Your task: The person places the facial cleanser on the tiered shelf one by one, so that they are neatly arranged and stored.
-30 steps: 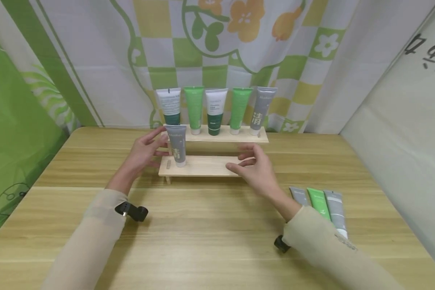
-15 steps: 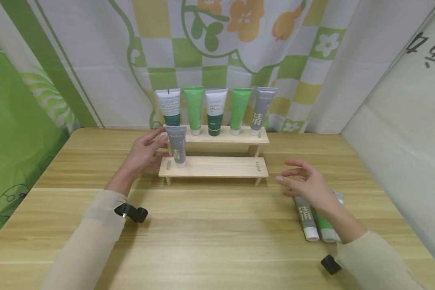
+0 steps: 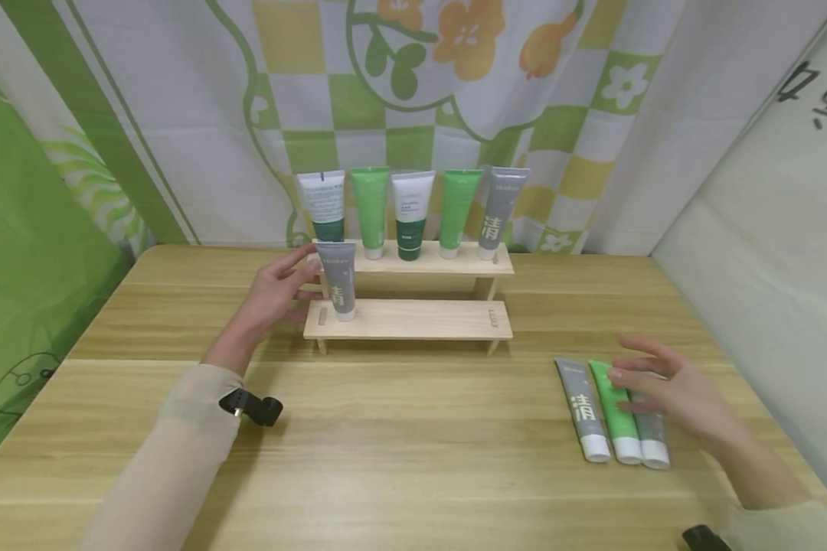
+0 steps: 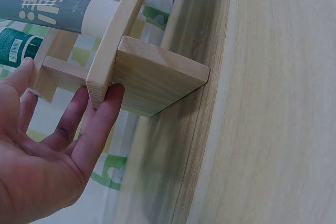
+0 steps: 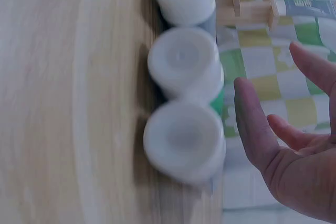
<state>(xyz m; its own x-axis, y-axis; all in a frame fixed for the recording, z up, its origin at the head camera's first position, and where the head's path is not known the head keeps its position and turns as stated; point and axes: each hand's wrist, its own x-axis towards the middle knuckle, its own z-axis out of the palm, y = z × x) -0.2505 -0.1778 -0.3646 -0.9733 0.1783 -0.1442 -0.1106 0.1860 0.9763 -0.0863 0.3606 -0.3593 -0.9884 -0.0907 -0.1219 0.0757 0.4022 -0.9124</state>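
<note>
A two-tier wooden rack (image 3: pixel 413 321) stands on the table. My left hand (image 3: pixel 272 291) rests at its left end; in the left wrist view the fingertips (image 4: pixel 113 95) touch the end of the lower shelf and the thumb lies by the upper one. Close by, a grey tube (image 3: pixel 339 282) stands cap down at the left of the lower tier. My right hand (image 3: pixel 682 394), fingers spread, hovers over three tubes lying side by side: a grey tube (image 3: pixel 580 405), a green tube (image 3: pixel 620 428) and another grey tube (image 3: pixel 652 440), partly hidden by the hand. It holds nothing.
On the upper tier stand a white-and-green tube (image 3: pixel 324 203), a green tube (image 3: pixel 371 210), a second white-and-green tube (image 3: pixel 411 214), another green tube (image 3: pixel 458 210) and a grey tube (image 3: pixel 501 210). Behind the table (image 3: pixel 400 459) hangs a patterned curtain (image 3: pixel 413 138); a white wall panel (image 3: pixel 779 229) borders the right.
My right hand has moved from the rack's right end rightward and nearer, over the lying tubes, and the lower shelf's right end shows again. The left hand has stayed at the rack.
</note>
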